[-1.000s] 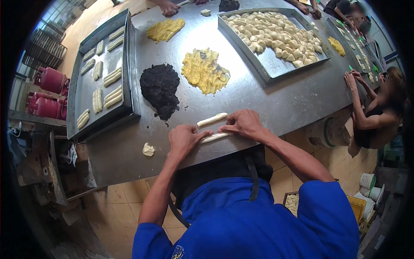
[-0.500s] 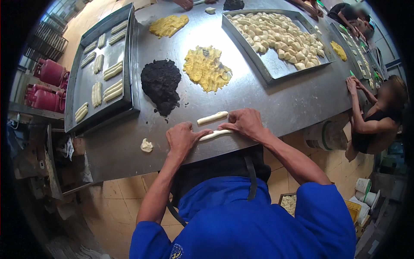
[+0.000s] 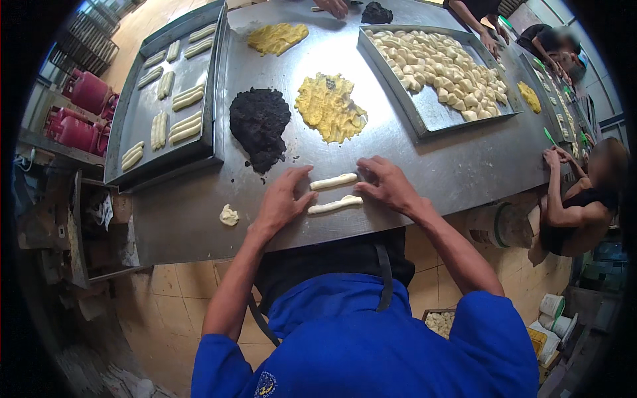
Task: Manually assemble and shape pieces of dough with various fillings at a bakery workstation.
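Observation:
Two pale dough rolls lie side by side on the steel table in front of me, the far dough roll (image 3: 334,182) and the near dough roll (image 3: 335,205). My left hand (image 3: 286,197) rests at their left ends, thumb and fingers apart. At their right ends is my right hand (image 3: 385,184), its fingers spread and its thumb close to the near roll's tip. Neither hand grips a roll. A small lump of dough (image 3: 229,215) sits left of my left hand. Beyond the rolls are a dark crumbly filling (image 3: 259,126) and a yellow filling (image 3: 328,106).
A metal tray (image 3: 215,136) with dough rolls in groups stands at left. Another tray (image 3: 434,124) at far right holds many dough pieces. More yellow filling (image 3: 277,38) lies at the back. Co-workers' hands work at the far edge, and a person (image 3: 567,205) sits at right.
Both hands have let go of the near dough roll and opened, shifting slightly away from the table's front edge. The near roll now lies free beside the far one.

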A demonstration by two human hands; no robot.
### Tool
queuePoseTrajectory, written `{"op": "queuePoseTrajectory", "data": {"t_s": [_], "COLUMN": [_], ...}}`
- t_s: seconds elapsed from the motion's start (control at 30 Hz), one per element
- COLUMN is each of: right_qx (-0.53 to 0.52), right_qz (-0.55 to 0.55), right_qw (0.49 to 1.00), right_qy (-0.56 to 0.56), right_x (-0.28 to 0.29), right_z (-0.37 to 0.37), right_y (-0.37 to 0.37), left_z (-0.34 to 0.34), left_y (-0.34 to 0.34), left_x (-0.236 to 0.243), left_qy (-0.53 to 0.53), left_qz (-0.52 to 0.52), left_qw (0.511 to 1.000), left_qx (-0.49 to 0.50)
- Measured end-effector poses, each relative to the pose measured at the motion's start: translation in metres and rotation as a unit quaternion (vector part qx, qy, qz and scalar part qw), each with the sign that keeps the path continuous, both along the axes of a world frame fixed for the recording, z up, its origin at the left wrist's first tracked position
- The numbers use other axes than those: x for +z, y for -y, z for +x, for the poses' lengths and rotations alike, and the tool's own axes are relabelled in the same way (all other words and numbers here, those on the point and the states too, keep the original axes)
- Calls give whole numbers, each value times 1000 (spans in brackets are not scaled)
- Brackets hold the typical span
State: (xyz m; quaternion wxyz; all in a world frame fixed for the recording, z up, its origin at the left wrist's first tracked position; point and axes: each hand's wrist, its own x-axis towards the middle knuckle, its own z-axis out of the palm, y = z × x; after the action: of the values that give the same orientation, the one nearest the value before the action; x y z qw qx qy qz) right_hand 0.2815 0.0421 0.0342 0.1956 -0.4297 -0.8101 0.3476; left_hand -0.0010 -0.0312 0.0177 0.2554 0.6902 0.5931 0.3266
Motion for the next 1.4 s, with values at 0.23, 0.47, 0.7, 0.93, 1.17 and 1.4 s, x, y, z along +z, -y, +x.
{"op": "queuePoseTrajectory", "data": {"t_s": [0.23,0.47,0.7,0.93,1.17,1.4], "right_qx": [44,24,-32,-52,-41,44], "right_qz": [-80,-120,32,-21,-56,67], "right_qw": [996,992,989,991,997,996], "right_qy": [19,-40,139,120,38,25], "right_x": [4,0,-9,-3,0,-13], "right_z": [5,9,-21,-16,-1,-3], "right_y": [-14,-31,-17,-15,-19,53], "left_z": [2,-6,25,24,0,9], "left_y": [-17,-40,-71,-76,-58,36], "left_x": [5,11,16,10,13,14], "left_qy": [-21,149,-222,-238,-11,13], "left_qz": [-98,-202,-164,-156,-179,-53], "left_qw": [992,966,960,958,984,996], "left_qx": [-71,-54,-33,-38,4,-66]}}
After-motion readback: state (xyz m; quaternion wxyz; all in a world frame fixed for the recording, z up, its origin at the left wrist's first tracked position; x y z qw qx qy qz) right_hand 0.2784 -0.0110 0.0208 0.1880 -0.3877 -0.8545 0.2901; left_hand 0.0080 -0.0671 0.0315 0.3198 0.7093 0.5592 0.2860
